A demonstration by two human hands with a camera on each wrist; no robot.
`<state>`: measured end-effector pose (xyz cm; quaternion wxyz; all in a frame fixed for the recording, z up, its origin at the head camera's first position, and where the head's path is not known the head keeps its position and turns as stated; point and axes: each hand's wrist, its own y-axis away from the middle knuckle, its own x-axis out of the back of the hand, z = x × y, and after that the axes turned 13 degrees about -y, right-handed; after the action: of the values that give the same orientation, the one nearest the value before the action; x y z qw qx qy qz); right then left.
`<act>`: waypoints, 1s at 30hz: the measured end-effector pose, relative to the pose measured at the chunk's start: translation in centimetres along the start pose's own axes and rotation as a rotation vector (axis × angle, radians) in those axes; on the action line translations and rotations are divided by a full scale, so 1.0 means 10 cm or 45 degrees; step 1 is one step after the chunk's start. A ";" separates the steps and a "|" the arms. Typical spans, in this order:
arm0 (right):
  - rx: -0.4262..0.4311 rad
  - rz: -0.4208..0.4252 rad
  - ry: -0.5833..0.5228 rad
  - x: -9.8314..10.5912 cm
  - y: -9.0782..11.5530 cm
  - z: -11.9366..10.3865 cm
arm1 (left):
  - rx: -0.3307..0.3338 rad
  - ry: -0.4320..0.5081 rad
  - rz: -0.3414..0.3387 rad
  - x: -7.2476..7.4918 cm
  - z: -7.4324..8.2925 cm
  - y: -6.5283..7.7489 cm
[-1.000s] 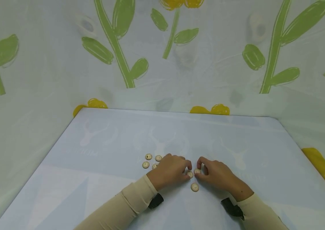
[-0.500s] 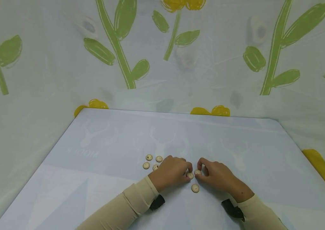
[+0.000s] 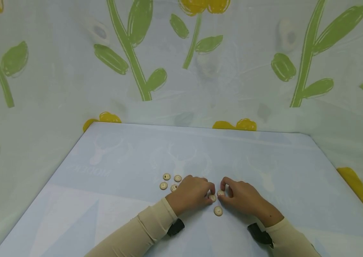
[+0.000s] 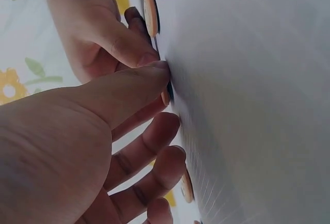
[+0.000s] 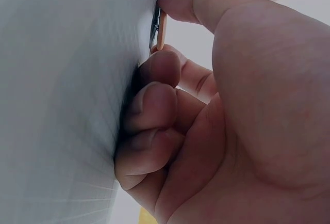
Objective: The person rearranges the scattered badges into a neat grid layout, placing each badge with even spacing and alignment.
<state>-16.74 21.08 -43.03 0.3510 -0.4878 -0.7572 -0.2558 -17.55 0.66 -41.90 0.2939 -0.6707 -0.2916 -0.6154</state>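
Small round wooden buttons lie on the pale tabletop. My left hand point(image 3: 192, 192) pinches one button point(image 3: 212, 197) between thumb and forefinger. Just right of it, my right hand point(image 3: 243, 197) has thumb and forefinger on opposite edges of a second button point(image 3: 221, 193); in the right wrist view that button point(image 5: 162, 30) stands edge-on between the fingertips. The two held buttons are close side by side, flat at the table surface. Nearer the person lies a loose button point(image 3: 218, 211), also seen beyond the left thumb as a button point(image 4: 150, 15) in the left wrist view.
Several more buttons point(image 3: 167, 176) are grouped left of the left hand, one of them partly covered by it. The table point(image 3: 120, 150) has faint deer-head prints and rounded far corners. Behind it hangs a curtain point(image 3: 233, 89) with green leaves and yellow flowers.
Both hands keep their grip on the two buttons with almost no movement. The whole head view has shifted slightly downward, with the scene otherwise the same.
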 end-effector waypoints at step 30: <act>-0.019 0.010 -0.013 0.01 0.00 0.00 | 0.052 0.105 0.065 0.07 -0.16 0.07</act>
<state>-16.73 21.10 -42.94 0.3444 -0.4946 -0.7552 -0.2576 -18.06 -0.99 -41.16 0.3349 -0.6460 -0.2744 -0.6286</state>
